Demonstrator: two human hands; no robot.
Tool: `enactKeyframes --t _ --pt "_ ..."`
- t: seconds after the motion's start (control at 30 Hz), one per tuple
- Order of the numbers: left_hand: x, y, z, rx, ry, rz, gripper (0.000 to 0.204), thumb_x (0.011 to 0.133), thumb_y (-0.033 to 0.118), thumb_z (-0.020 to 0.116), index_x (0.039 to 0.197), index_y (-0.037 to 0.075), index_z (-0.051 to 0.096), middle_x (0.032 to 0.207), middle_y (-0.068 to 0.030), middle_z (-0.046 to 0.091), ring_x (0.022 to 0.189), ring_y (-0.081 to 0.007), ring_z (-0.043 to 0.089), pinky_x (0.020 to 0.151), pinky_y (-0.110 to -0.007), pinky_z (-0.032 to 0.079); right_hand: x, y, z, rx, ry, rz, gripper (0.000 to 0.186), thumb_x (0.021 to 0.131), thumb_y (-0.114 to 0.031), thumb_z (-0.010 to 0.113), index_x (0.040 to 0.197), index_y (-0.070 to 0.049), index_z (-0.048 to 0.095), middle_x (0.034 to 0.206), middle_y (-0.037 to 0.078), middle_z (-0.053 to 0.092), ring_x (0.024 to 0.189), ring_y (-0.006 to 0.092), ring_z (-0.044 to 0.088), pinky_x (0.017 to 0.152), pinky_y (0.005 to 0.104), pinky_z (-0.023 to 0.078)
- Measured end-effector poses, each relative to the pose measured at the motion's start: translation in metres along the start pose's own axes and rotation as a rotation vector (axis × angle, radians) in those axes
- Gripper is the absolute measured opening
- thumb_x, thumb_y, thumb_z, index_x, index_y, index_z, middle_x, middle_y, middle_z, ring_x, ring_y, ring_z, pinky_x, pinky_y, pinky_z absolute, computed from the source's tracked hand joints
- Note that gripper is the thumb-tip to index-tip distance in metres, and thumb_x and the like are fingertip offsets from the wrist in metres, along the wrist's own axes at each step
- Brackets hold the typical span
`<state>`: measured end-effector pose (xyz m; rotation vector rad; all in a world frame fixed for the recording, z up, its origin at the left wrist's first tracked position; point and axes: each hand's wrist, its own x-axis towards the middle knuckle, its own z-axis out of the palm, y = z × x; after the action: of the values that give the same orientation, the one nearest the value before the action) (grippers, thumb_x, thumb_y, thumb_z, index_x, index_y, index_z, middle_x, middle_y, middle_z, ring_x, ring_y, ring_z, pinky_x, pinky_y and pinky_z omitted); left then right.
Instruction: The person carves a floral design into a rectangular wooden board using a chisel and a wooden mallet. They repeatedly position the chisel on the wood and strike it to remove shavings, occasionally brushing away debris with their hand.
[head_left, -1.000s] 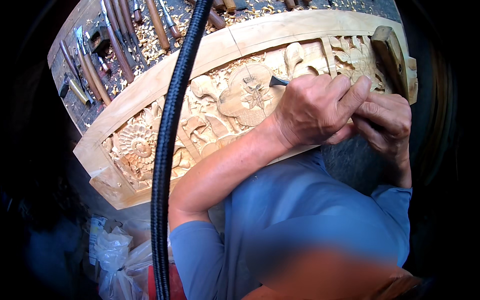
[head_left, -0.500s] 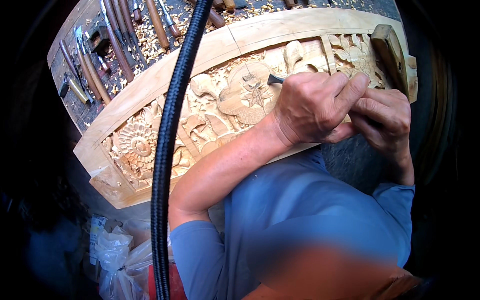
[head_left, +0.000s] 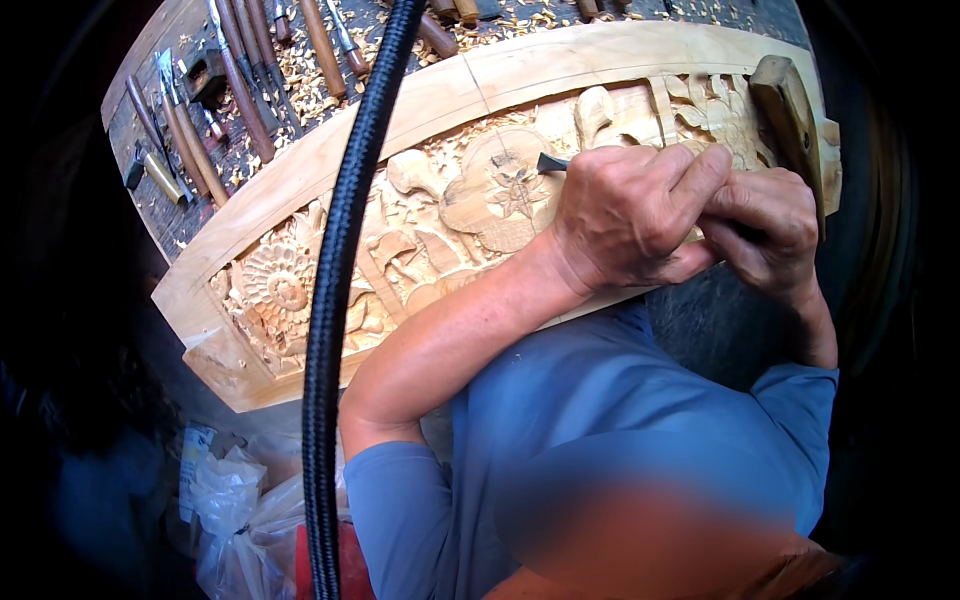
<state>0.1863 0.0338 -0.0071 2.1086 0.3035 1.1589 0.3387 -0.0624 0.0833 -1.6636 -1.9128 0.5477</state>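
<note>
My left hand [head_left: 625,212] is closed around a carving chisel, its fist low over the carved wooden panel [head_left: 560,62]. Only the chisel's dark flared blade [head_left: 551,163] shows, pointing left at the right edge of a raised round medallion [head_left: 497,190] with a flower drawn on it. Against the left fist, my right hand [head_left: 765,228] is curled closed in line with the chisel, at its rear end. Both hands hide the handle. Leaves and a round many-petalled flower [head_left: 287,290] are carved in relief farther left.
A worn wooden block [head_left: 790,115] lies across the panel's right end. Several chisels [head_left: 240,90] and wood shavings [head_left: 300,75] cover the bench beyond. A black braided cable [head_left: 345,220] crosses the view. Tied plastic bags [head_left: 230,500] stand at lower left.
The whole view has shifted slightly, with the panel and tools a little to the right. Both hands keep their hold, and the blade stays near the medallion's right edge.
</note>
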Motion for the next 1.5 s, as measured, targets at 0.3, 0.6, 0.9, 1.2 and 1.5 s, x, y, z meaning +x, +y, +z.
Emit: enactKeyframes --t 0.3,0.6,0.9,1.2,1.5 --pt "-0.001 -0.001 0.004 0.003 0.035 -0.043 0.043 0.069 0.026 0.082 0.105 0.007 0.072 0.071 -0.0050 0.069 0.058 -0.0192 0.070 0.050 -0.033 0.052 0.001 0.009 -0.004 0.048 -0.056 0.009 0.017 0.077 0.003 0.076 0.093 0.003 0.078 0.079 0.014 0.073 0.069 0.0309 0.075 0.063 0.0358 0.058" --pt "-0.002 0.001 0.005 0.024 0.050 -0.121 0.040 0.064 0.035 0.077 0.090 0.009 0.061 0.068 -0.0063 0.060 0.056 -0.0241 0.065 0.050 -0.038 0.051 0.009 0.012 -0.004 0.037 -0.077 -0.005 0.014 0.075 0.003 0.076 0.089 0.003 0.075 0.074 0.014 0.068 0.065 0.0323 0.072 0.060 0.0378 0.055" --pt "-0.003 0.005 -0.007 0.229 0.203 0.133 0.039 0.093 0.030 0.075 0.125 0.009 0.071 0.069 0.0024 0.044 0.052 -0.0125 0.044 0.045 -0.031 0.034 0.028 -0.016 -0.020 -0.069 -0.070 -0.218 0.013 0.075 -0.001 0.079 0.088 0.000 0.075 0.075 0.013 0.067 0.060 0.0288 0.068 0.054 0.0367 0.049" --pt "-0.002 0.010 0.003 0.184 0.142 0.156 0.039 0.085 0.016 0.076 0.122 0.006 0.072 0.106 -0.0094 0.069 0.084 -0.0225 0.067 0.075 -0.036 0.056 -0.021 0.006 -0.007 -0.195 0.214 -0.082 0.018 0.078 0.006 0.082 0.096 0.005 0.077 0.081 0.017 0.073 0.065 0.0325 0.070 0.067 0.0348 0.055" --pt "-0.016 0.017 -0.080 0.662 -0.126 -0.244 0.031 0.084 0.027 0.090 0.107 0.011 0.077 0.105 -0.0074 0.073 0.098 -0.0277 0.070 0.084 -0.040 0.056 -0.076 0.036 0.060 0.428 0.658 0.550 0.027 0.102 0.004 0.069 0.127 0.001 0.079 0.108 0.007 0.080 0.091 0.0084 0.071 0.079 0.0207 0.055"
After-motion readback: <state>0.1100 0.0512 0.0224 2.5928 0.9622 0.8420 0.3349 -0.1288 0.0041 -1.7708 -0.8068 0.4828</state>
